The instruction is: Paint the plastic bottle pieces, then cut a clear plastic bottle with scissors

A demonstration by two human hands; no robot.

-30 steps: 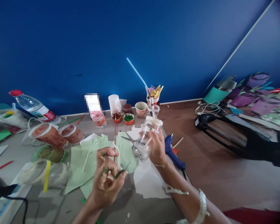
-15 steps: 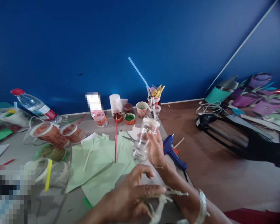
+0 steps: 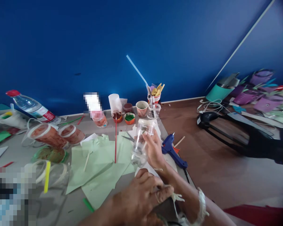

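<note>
My right hand (image 3: 154, 150) is wrapped round a clear plastic bottle (image 3: 138, 147), its wide rim tilted up and away from me. In front of my right forearm is my left hand (image 3: 148, 196), with its fingers curled in and thumb pressed against them. A ragged whitish strip (image 3: 178, 197) trails from the left thumb tip; it looks like torn tape. A similar whitish band (image 3: 202, 204) circles my right wrist. Beside the right hand lies a blue glue gun (image 3: 173, 150). Pale green paper sheets (image 3: 94, 169) lie left of the bottle.
Brown-coated cups (image 3: 46, 135) and a red-capped water bottle (image 3: 35, 106) are at the left. Along the wall stand a paper cup (image 3: 141, 110), a small pot of green paint (image 3: 129, 118) and a red stick (image 3: 115, 141). A black frame-like object (image 3: 235, 141) lies at right.
My left hand's fingers have closed from a more open curl, and the whitish strip has shifted to the thumb tip. The bottle has shifted slightly left in view.
</note>
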